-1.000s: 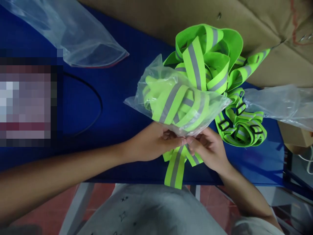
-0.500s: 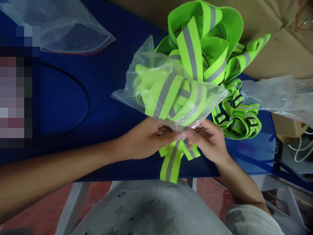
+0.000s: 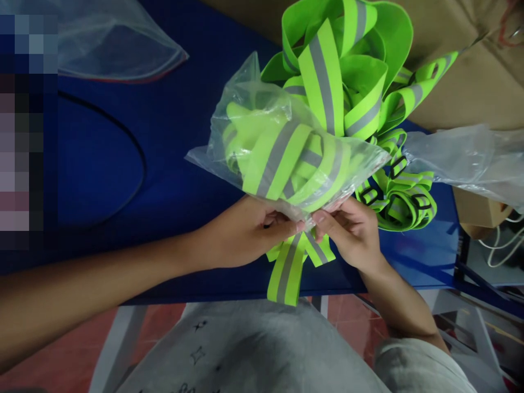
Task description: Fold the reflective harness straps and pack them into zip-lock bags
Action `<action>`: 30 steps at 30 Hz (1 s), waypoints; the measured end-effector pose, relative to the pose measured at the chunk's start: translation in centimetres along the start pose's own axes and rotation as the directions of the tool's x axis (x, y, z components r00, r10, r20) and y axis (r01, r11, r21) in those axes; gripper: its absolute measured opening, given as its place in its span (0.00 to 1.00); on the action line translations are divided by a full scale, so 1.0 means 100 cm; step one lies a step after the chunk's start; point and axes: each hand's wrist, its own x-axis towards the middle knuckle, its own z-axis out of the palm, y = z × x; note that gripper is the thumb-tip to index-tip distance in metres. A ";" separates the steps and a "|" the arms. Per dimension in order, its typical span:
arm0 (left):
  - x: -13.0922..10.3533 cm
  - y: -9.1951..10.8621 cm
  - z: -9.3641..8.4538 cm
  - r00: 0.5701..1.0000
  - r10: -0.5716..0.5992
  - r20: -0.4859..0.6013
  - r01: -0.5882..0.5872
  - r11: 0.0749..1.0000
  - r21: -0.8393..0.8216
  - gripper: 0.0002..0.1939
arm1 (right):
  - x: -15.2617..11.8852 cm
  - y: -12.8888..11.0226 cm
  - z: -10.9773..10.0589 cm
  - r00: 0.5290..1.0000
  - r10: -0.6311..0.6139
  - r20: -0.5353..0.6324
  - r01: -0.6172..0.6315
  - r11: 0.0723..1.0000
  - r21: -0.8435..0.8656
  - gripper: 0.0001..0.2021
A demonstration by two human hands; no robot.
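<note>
A clear plastic bag (image 3: 245,93) holds coiled neon green straps with grey stripes (image 3: 274,158). At its lower edge my left hand (image 3: 245,232) pinches the plastic between thumb and fingers. My right hand (image 3: 352,232) grips the same edge just to the right, the two thumbs nearly touching. Loose strap ends (image 3: 284,273) hang below my hands over the table's front edge. Behind the bag lies a large pile of the same green straps (image 3: 323,82). A smaller coil with black buckles (image 3: 409,202) sits to the right.
The blue table (image 3: 172,131) carries another clear bag (image 3: 114,49) at the back left and a black cable (image 3: 137,142). More clear plastic (image 3: 462,158) lies at the right, above a cardboard box (image 3: 478,210). Brown material (image 3: 462,33) is at the back right.
The view has shifted slightly. My right hand has tipped a little and its thumb is higher on the bag's edge. Both hands still pinch the bag.
</note>
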 end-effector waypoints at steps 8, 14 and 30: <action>-0.005 0.001 -0.002 0.989 -0.145 -0.036 0.148 0.987 0.068 0.15 | 0.008 -0.005 -0.002 0.997 -0.004 -0.083 0.012 0.996 0.089 0.08; -0.004 0.000 -0.003 0.993 -0.115 -0.026 0.117 0.981 0.156 0.15 | 0.008 -0.004 -0.002 0.997 -0.025 -0.079 0.034 0.993 0.115 0.09; -0.005 -0.001 -0.002 0.993 -0.119 0.013 0.112 0.964 0.241 0.18 | 0.011 -0.001 -0.005 0.989 -0.044 -0.139 0.051 0.998 0.041 0.09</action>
